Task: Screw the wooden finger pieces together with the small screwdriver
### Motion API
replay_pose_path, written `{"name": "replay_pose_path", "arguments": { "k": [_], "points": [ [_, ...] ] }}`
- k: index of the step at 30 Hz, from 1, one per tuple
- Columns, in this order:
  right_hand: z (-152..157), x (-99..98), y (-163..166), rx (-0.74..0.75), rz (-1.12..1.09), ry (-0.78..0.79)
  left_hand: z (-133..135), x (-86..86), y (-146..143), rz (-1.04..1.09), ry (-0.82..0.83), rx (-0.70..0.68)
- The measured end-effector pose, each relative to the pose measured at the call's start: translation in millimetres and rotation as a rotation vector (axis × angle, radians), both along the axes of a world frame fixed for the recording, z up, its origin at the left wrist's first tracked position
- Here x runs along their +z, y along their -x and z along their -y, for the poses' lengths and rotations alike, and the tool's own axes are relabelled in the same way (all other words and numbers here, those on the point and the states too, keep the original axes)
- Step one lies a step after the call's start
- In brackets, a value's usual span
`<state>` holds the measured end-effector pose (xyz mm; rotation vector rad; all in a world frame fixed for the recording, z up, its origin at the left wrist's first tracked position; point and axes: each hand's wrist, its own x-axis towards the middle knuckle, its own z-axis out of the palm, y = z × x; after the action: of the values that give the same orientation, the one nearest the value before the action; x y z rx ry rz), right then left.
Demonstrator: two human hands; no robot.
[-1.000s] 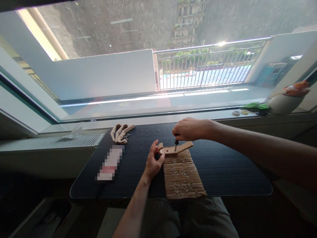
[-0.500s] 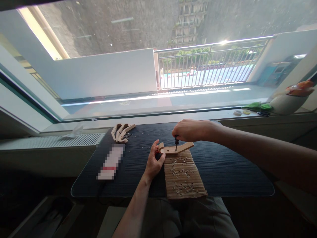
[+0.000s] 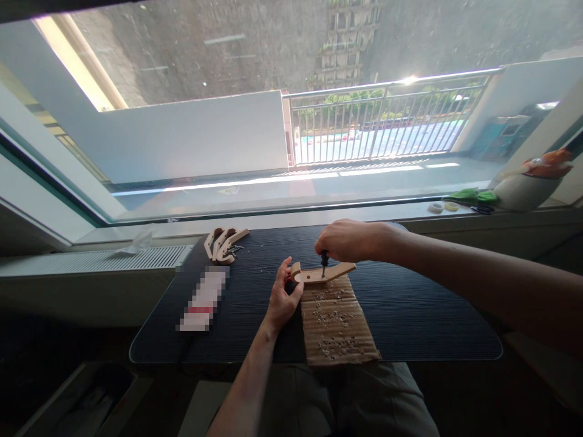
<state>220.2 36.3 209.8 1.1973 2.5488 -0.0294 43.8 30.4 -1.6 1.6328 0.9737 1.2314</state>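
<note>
A curved wooden piece point(image 3: 319, 274) lies on the far end of a cardboard sheet point(image 3: 336, 321) strewn with wood shavings. My left hand point(image 3: 282, 297) pinches the piece's left end between thumb and fingers. My right hand point(image 3: 348, 240) is closed in a fist over a small dark-handled tool point(image 3: 324, 262), which stands upright with its tip pressed into the middle of the wooden piece.
The dark ribbed table point(image 3: 410, 309) sits against a window sill. Similar wooden pieces point(image 3: 223, 241) with small metal parts lie at the table's far left. A blurred-out pale object point(image 3: 204, 300) lies left of my left hand. Green items and tape rolls point(image 3: 464, 197) rest on the sill at right.
My right hand has shifted slightly on the tool, which stays pressed into the wooden piece. My left hand has not moved.
</note>
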Motion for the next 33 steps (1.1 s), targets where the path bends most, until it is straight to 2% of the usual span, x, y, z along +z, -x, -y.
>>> {"name": "replay_pose_path", "arguments": {
  "k": [7, 16, 23, 27, 33],
  "points": [
    [-2.7, -3.0, -0.9, -0.003, 0.023, -0.001, 0.7, 0.9, 0.4, 0.002, 0.017, -0.005],
    [1.1, 4.3, 0.9, -0.040, -0.017, -0.018, -0.5, -0.5, 0.7, 0.006, -0.010, 0.002],
    [-2.3, 1.2, -1.2, -0.001, -0.015, 0.004, -0.4, -0.6, 0.3, 0.003, -0.010, 0.001],
    [-1.8, -1.7, -1.8, -0.041, -0.048, -0.006, -0.7, -2.0, 0.5, 0.006, -0.013, 0.003],
    [0.7, 0.3, 0.2, -0.072, 0.019, -0.005, -0.6, -1.2, 0.3, 0.002, -0.009, 0.005]
  ]
}}
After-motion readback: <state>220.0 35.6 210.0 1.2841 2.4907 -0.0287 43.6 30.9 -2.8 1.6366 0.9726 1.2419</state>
